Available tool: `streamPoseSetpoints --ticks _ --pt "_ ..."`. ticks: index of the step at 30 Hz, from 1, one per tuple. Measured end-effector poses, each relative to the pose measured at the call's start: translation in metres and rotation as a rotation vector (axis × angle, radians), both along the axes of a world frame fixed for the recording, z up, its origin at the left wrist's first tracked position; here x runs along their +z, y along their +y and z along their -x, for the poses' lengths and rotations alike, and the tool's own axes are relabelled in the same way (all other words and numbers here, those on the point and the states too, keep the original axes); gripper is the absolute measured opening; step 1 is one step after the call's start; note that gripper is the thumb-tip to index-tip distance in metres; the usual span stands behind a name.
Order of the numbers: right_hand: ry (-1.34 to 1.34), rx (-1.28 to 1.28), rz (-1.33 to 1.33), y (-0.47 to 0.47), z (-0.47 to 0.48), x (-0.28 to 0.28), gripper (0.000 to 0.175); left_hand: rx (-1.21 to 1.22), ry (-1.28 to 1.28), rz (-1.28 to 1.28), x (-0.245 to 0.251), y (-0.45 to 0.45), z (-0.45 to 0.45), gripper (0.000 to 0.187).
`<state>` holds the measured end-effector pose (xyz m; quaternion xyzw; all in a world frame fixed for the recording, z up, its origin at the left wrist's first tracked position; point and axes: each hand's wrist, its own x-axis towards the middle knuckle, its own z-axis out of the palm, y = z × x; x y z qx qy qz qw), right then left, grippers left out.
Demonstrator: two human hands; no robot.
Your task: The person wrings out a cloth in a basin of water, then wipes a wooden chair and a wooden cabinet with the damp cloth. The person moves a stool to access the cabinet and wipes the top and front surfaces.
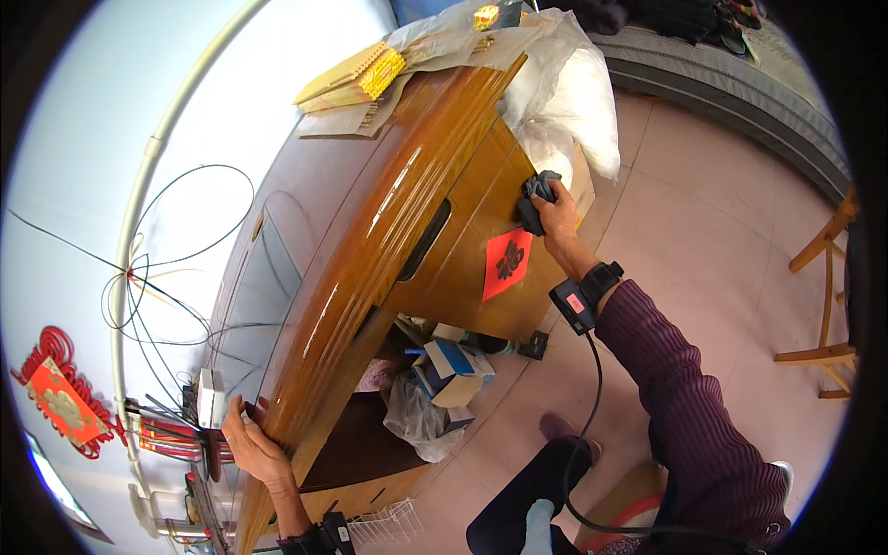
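My right hand (558, 211) grips a bunched dark grey cloth (540, 194), pressed to the outer edge of the wooden cabinet door (479, 180). Below the cloth, a red paper (508, 263) with a black character is stuck to that door. At the lower left, my left hand (257, 440) rests on the edge of the glossy wooden cabinet top (347, 277); a small dark object shows by its fingers, too hidden to name.
Yellow packets (361, 76) and plastic bags (569, 97) lie at the cabinet's far end. Opened boxes (451, 371) and a clear bag (416, 416) fill the lower opening. A white box (210, 399) and cables stand near my left hand. A wooden chair (825, 277) is at right.
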<state>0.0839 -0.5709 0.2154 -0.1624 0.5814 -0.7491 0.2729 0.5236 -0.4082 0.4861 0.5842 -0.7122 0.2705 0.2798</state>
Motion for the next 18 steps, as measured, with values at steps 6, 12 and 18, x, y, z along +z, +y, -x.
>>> streamPoseSetpoints --ticks 6,12,18 --pt "0.119 0.041 0.309 0.005 -0.035 0.08 0.035 -0.025 -0.043 0.01 0.002 -0.001 -0.001 0.034" --pt "0.604 -0.023 0.467 0.016 -0.017 0.129 0.029 -0.014 -0.04 0.026 0.0 -0.002 -0.003 0.034" --pt "0.593 -0.12 0.152 0.017 -0.001 0.037 0.033 0.019 -0.016 0.006 0.0 0.0 0.0 0.034"
